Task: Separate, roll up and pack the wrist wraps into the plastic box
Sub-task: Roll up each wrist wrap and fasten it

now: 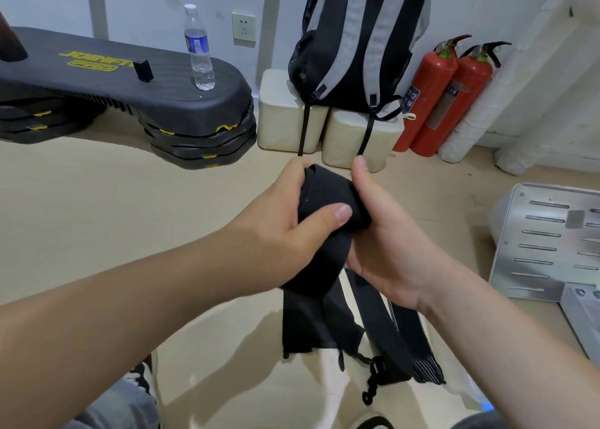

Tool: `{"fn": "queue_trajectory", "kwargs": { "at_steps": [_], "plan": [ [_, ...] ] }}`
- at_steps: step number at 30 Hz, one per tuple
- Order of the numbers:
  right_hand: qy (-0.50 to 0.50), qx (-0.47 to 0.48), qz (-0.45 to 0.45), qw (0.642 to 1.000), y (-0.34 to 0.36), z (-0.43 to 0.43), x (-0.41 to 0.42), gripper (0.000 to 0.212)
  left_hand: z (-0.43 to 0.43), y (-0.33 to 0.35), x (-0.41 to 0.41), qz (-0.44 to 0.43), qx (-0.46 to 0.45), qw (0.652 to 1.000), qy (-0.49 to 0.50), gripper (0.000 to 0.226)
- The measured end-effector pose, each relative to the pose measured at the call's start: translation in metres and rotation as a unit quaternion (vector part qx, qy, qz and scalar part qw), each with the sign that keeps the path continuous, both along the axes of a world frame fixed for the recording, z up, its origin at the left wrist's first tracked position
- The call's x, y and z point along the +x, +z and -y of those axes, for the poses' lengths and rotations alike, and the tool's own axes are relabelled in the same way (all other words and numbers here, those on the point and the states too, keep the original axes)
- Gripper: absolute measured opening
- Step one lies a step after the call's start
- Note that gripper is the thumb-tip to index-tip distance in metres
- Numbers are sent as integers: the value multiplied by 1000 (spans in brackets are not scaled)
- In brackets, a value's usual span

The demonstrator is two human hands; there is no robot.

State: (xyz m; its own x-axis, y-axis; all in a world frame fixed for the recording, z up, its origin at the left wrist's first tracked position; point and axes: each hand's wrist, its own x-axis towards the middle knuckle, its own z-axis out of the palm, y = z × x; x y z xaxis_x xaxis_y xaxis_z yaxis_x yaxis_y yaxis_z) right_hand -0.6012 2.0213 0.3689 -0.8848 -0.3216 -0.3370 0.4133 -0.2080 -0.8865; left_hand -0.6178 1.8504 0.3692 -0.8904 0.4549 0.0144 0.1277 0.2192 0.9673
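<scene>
The beige floor (97, 217) fills most of what I see below me. To my left sits a black step platform (97, 81) with yellow lettering, raised on stacked risers. Against the wall ahead, a grey and black backpack (354, 55) stands on two white blocks (285, 117), its straps hanging down their fronts. Just right of it, two red fire extinguishers (431, 97) lean side by side. At my right lies a slotted metal panel (545, 243), and a pale grey container (581, 315) touches its near corner; it is cut off by the edge, so I cannot say whether it is the plastic box.

Both my forearms reach in to the middle, above the floor. My left hand (276, 230) grips the bunched black wrist wraps (328, 195), thumb pressed flat across the front and fingers curled round the far side. My right hand (389, 243) holds the same bundle from the other side, thumb pointing up beside it and fingers tucked behind the fabric. Below my hands the loose tails (373, 324) hang down, one with a striped, fringed end, with a black cord dangling between them.

A clear water bottle (198, 48) stands upright on the platform, near a small black block (143, 70). A white wall socket (244, 27) sits behind the bottle.
</scene>
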Motion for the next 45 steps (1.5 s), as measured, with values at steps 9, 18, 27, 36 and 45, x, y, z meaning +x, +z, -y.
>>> {"fn": "queue_trajectory", "kwargs": {
  "at_steps": [9, 18, 27, 36, 45],
  "plan": [
    [-21, 78, -65, 995, -7, 2, -9, 53, 16, 13, -14, 25, 6, 999, 30, 46],
    [-86, 58, -160, 982, -13, 3, -5, 37, 5, 6, -18, 326, 187, 925, 57, 59],
    [-71, 125, -123, 982, -6, 4, -7, 41, 6, 2, -17, 203, 39, 973, 104, 48],
    [-140, 40, -37, 989, -5, 19, -7, 55, -12, 2, -8, 202, 75, 966, 141, 47],
    [-51, 110, -28, 992, -8, 10, -14, 71, -2, 14, -13, 101, 26, 992, 72, 22]
  ]
}}
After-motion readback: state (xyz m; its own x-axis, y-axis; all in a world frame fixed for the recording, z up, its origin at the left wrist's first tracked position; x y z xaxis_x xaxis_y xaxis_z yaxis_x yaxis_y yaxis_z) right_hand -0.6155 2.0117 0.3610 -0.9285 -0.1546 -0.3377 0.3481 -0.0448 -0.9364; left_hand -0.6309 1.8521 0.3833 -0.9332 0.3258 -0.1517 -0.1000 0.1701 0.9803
